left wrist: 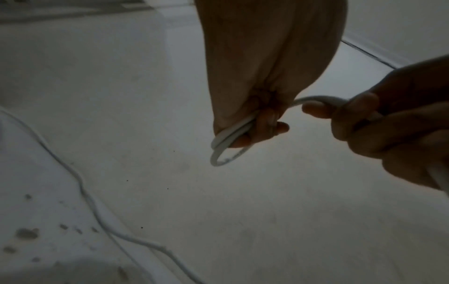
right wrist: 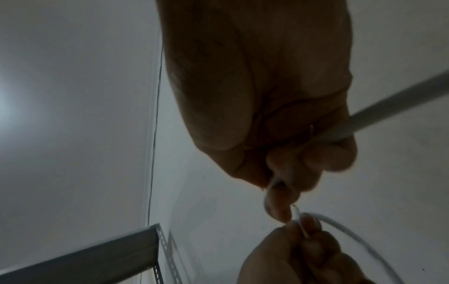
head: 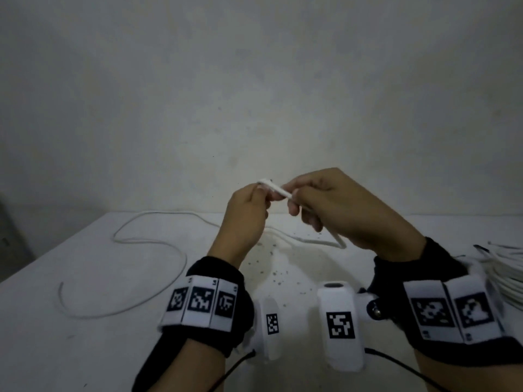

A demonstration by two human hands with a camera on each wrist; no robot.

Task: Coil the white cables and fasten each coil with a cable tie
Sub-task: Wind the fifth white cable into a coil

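Both hands are raised above the white table [head: 85, 349] with one white cable [head: 276, 190] stretched between them. My left hand [head: 261, 193] pinches the cable near its end, where a small loop [left wrist: 224, 151] of two turns hangs under the fingertips [left wrist: 262, 124]. My right hand [head: 300, 205] is curled round the same cable [right wrist: 388, 109], which runs through the fist and down to the table. From there the cable's slack [head: 150, 242] snakes left across the tabletop in wide bends. In the right wrist view the left hand [right wrist: 303, 249] sits just below the right hand [right wrist: 279, 192].
A bundle of white cables [head: 506, 278] lies at the table's right edge, with thin strips [head: 501, 246] behind it. Dark specks [head: 278, 274] dot the table's middle. A plain wall stands behind the table. A grey metal shelf bracket [right wrist: 97, 255] shows in the right wrist view.
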